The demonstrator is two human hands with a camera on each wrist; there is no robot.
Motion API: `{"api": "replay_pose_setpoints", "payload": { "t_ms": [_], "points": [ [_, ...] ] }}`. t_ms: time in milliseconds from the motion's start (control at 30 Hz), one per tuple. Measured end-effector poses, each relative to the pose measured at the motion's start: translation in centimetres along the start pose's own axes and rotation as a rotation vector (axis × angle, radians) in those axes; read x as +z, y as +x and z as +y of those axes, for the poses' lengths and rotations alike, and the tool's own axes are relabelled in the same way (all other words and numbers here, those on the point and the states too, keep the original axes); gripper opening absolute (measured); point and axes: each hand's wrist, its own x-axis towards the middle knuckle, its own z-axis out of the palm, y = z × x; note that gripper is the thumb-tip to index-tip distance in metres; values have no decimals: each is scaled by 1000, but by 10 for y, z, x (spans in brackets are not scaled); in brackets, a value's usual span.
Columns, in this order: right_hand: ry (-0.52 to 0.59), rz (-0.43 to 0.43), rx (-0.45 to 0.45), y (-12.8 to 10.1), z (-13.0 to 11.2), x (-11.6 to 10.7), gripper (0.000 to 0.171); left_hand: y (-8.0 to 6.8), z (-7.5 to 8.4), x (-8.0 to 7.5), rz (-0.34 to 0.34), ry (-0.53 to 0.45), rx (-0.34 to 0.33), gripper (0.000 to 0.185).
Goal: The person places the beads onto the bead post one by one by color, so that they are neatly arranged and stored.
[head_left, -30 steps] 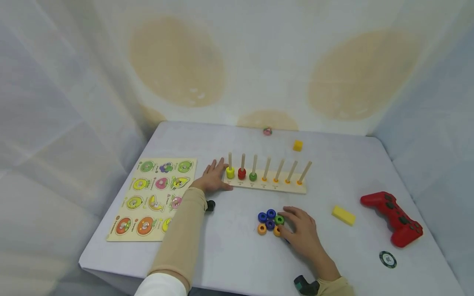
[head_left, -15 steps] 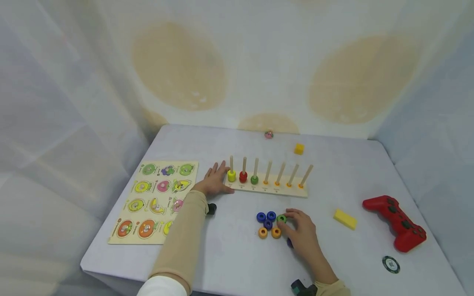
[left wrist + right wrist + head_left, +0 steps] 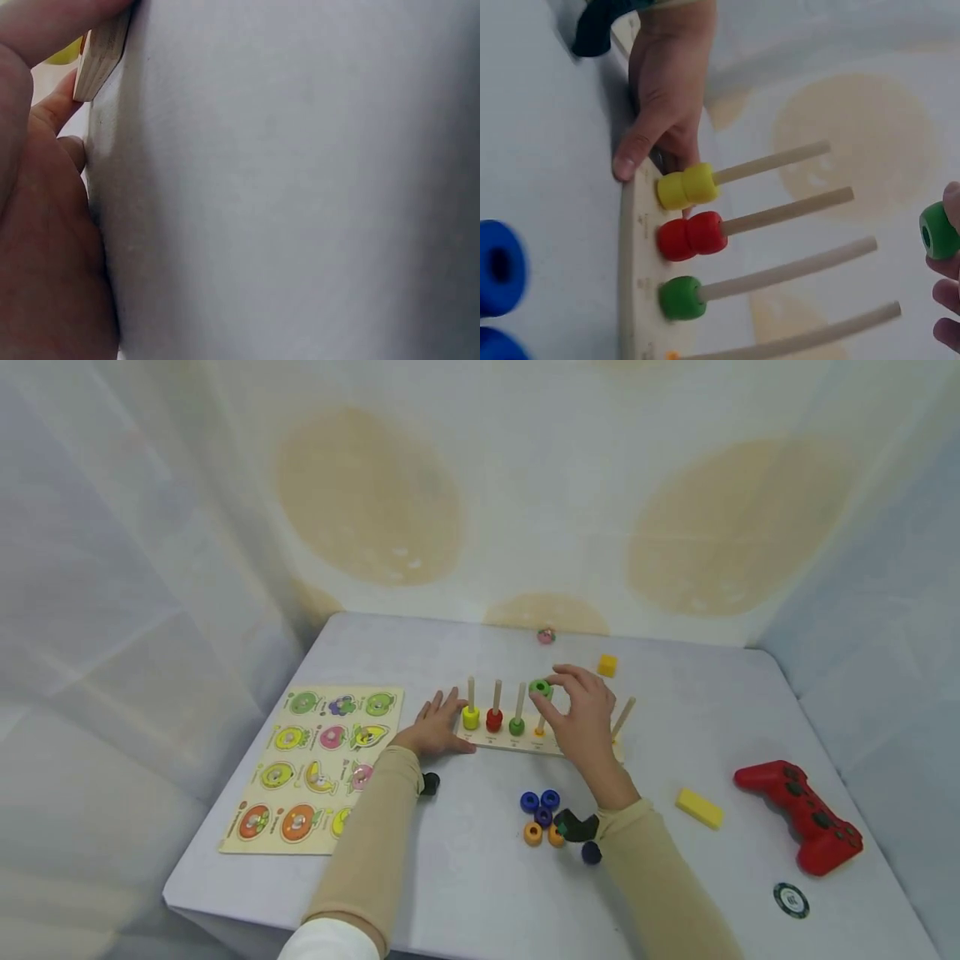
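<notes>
My left hand holds the left end of the wooden peg board, its thumb at the front edge and fingers towards the back. In the left wrist view that board end sits between thumb and fingers. On the pegs are two yellow beads, two red beads and one green bead. With thumb and fingertips my right hand pinches another green bead, held up around the top of the fourth peg; the right wrist view shows its hole. Pegs further right are partly hidden by this hand.
Blue beads and orange beads lie in front of the board, with a dark blue bead apart. A fruit puzzle board is left. Rightward lie a yellow block, red game controller and chip. Behind stands a yellow cube.
My right hand has picked up the green bead from the loose group and carried it forward and up to the pegs. My left hand stays at the board's end.
</notes>
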Motion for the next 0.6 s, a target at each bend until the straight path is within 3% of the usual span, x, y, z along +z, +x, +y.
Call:
{"api": "replay_pose_setpoints", "payload": {
  "t_ms": [133,267,467,600],
  "points": [
    [-135,-113,30,21,-6,15,36,0,-1,3,4,-7,-1,95],
    [-225,-173,95,22,-6,18,40,1,1,7,-9,5,-6,95],
    [-245,-206,130,23,-5,16,47,-1,3,3,8,2,2,94],
    [-134,-117,82,23,-2,10,43,-1,0,0,3,-11,-8,95]
  ]
}}
